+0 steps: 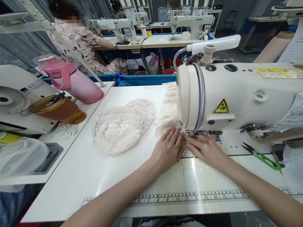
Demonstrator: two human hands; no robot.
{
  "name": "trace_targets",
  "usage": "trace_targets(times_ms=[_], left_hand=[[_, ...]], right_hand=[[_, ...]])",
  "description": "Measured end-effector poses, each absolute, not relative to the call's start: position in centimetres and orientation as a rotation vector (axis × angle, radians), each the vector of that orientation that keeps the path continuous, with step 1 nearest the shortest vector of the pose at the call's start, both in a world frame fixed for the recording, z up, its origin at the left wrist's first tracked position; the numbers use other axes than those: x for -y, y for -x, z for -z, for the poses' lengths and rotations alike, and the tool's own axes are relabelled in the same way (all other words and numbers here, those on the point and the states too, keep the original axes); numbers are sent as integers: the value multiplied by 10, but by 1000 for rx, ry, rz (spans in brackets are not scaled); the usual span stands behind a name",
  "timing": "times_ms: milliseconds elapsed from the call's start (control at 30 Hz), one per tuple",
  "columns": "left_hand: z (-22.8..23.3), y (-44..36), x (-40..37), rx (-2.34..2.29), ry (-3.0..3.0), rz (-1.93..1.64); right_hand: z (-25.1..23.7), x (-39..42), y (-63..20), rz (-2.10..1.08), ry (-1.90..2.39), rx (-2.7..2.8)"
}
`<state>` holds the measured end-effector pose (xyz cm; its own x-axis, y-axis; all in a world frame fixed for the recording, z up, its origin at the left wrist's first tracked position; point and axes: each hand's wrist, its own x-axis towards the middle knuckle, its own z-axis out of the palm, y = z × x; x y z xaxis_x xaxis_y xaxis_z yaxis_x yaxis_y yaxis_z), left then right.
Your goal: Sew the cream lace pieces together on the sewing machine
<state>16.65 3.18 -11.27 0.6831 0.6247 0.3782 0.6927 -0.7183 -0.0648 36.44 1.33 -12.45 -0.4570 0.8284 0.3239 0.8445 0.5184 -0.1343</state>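
My left hand (168, 145) lies on the sewing table, its fingers stretched forward onto the edge of a cream fringed fabric (168, 121) at the left of the sewing machine head (213, 97). My right hand (205, 145) reaches in from the other side, fingers extended and flat beside the metal plate. The fingertips of both hands nearly meet under the machine head. The needle and presser foot are hidden behind the head and hands. Left of my left hand lies a heap of cream lacy fabric (123, 126) with loose threads.
Green-handled thread snips (265, 157) lie to the right. A printed ruler (180, 199) runs along the front edge. On the left stand a pink bottle (75, 80), a brown cup (59, 108) and a plastic bag (22, 157). Another person (73, 41) sits beyond, near other sewing machines (193, 25).
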Motion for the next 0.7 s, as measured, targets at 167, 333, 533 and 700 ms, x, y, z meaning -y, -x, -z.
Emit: trace_targets(times_ms=[167,333,533,700], left_hand=[[114,-167,-32,1078,2691,460],[114,-166,-32,1100,2696,430],[114,-165,-32,1121,2716,425],[112,-167,-26,1113,2713,425]], right_hand=[[125,-14,-364,103,1402,2436],[129,-13,-365,161,1398,2418],[125,-16,-372,278,1419,2307],[126,-20,-383,348,1334,2297]])
